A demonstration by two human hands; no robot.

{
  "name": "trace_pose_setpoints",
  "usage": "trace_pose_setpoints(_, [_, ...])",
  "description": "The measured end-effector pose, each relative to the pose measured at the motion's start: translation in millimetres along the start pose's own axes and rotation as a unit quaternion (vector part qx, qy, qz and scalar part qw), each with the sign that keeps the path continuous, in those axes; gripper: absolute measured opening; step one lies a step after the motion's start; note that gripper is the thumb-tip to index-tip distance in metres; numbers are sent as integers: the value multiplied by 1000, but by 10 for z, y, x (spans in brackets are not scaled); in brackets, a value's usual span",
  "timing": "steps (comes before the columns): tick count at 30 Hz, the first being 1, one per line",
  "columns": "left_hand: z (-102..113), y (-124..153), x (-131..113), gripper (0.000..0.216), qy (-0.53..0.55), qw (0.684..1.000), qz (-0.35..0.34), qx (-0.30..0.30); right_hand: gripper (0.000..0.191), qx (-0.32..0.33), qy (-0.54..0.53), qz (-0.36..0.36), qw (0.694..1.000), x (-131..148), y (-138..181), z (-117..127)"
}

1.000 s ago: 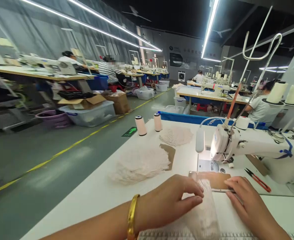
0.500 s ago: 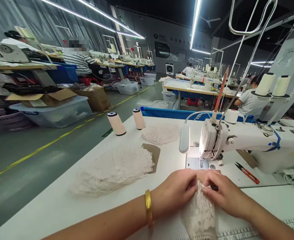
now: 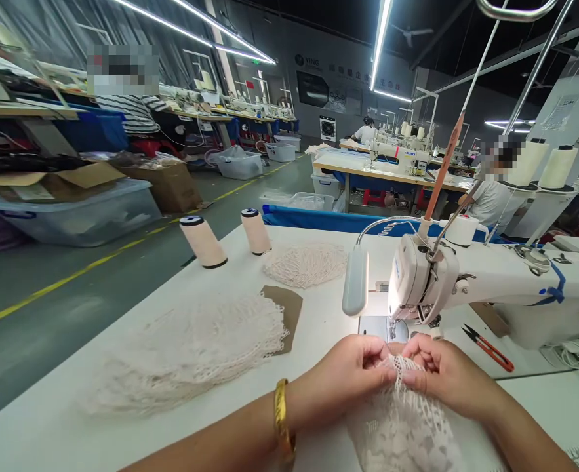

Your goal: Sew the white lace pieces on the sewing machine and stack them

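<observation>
Both my hands meet just in front of the white sewing machine point(image 3: 471, 282). My left hand point(image 3: 348, 377), with a gold bangle on its wrist, pinches the top edge of a piece of white lace point(image 3: 402, 426). My right hand point(image 3: 441, 370) pinches the same edge from the right. The lace hangs down toward me over the white table point(image 3: 73, 432). The machine's needle area sits a little beyond my fingers.
A large pile of lace pieces point(image 3: 195, 344) lies to the left on a brown card, a smaller pile point(image 3: 306, 264) behind it. Two thread cones point(image 3: 202, 241) stand at the table's far edge. Red-handled snips point(image 3: 488, 347) lie right of the needle. Other people sit at machines beyond.
My hands have come together and both now pinch the lace edge, lifted off the brown card. The view has turned left and moved closer to the machine.
</observation>
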State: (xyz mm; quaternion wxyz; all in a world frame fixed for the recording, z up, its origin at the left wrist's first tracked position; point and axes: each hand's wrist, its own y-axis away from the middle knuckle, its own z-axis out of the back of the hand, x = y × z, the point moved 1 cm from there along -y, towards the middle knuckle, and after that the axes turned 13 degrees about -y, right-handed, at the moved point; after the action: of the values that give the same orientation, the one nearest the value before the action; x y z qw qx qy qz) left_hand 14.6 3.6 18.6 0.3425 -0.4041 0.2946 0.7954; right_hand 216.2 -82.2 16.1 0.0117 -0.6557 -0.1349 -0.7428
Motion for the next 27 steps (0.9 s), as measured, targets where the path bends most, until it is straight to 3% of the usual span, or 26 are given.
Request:
trace_pose_setpoints(5, [-29, 25, -4, 22, -31, 999, -16, -39, 21, -85, 158, 111, 978, -47, 34, -132])
trace_pose_setpoints(12, [-68, 77, -42, 29, -66, 994, -67, -53, 15, -133, 126, 79, 980, -67, 59, -211])
trace_pose_setpoints(22, [-96, 67, -32, 35, -68, 993, -71, -60, 12, -135, 110, 113, 978, -61, 4, -263])
trace_pose_setpoints(27, [-94, 69, -41, 24, -67, 992, -56, -86, 15, -140, 100, 89, 981, -67, -4, -230])
